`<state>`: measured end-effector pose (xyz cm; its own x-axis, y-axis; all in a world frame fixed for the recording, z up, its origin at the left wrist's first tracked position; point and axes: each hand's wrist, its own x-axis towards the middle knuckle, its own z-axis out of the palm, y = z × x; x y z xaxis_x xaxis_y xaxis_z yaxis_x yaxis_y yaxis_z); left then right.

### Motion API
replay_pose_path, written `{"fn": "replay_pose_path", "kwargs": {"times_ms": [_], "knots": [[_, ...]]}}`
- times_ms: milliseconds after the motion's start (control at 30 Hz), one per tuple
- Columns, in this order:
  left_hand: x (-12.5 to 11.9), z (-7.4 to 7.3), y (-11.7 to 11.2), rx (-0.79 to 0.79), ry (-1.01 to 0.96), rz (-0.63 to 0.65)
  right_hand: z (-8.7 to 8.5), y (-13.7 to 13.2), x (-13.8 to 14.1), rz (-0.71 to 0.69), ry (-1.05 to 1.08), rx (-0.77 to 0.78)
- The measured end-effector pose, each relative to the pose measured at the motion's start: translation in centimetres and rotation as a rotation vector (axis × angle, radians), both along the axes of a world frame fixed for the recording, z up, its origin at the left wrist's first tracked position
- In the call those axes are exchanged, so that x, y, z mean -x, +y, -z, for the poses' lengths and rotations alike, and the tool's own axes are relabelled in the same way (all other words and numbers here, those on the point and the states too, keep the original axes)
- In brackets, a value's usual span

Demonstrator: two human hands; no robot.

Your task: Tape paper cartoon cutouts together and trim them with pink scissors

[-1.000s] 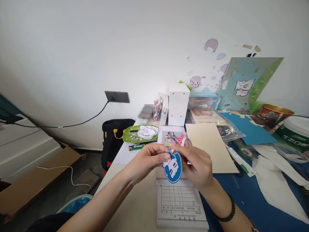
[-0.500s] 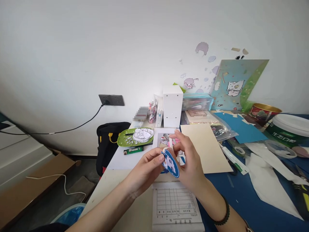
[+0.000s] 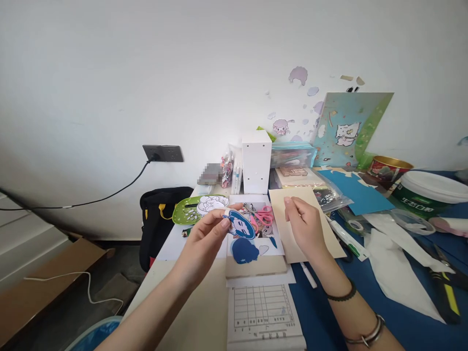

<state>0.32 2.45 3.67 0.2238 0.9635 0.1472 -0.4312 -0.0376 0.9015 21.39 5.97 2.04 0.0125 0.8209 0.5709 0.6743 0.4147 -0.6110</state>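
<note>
My left hand [image 3: 203, 241] pinches a blue and white paper cutout [image 3: 241, 224] of a cartoon figure and holds it above the desk. Under it lies a white sheet [image 3: 272, 246] on a cardboard piece, with a blue shape [image 3: 244, 251] on it. Pink scissors [image 3: 262, 215] lie just behind the cutout. My right hand [image 3: 305, 226] hovers over a beige card sheet [image 3: 334, 246], fingers curled together, thumb and forefinger touching; whether anything is between them I cannot make out.
A printed form [image 3: 263, 312] lies at the near edge. A green tray [image 3: 183, 212] with cutouts, a white box [image 3: 256, 161], a tape roll [image 3: 354, 225], a white pen [image 3: 309, 275], a white tub [image 3: 427, 192], a tin [image 3: 387, 168] and white paper [image 3: 405, 278] crowd the blue mat.
My hands have parted: the right one let go of the cutout and moved right over the beige sheet. The left one keeps the cutout and has turned its face up.
</note>
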Motion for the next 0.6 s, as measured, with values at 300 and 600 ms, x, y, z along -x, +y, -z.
{"fn": "replay_pose_path", "kwargs": {"times_ms": [300, 600], "knots": [[0.3, 1.6, -1.3, -0.178, 0.282, -0.234, 2.8, 1.5, 3.0, -0.028, -0.410, 0.150], [0.1, 2.9, -2.8, -0.641, 0.776, -0.484, 2.6, 3.0, 3.7, 0.068, -0.534, 0.276]]}}
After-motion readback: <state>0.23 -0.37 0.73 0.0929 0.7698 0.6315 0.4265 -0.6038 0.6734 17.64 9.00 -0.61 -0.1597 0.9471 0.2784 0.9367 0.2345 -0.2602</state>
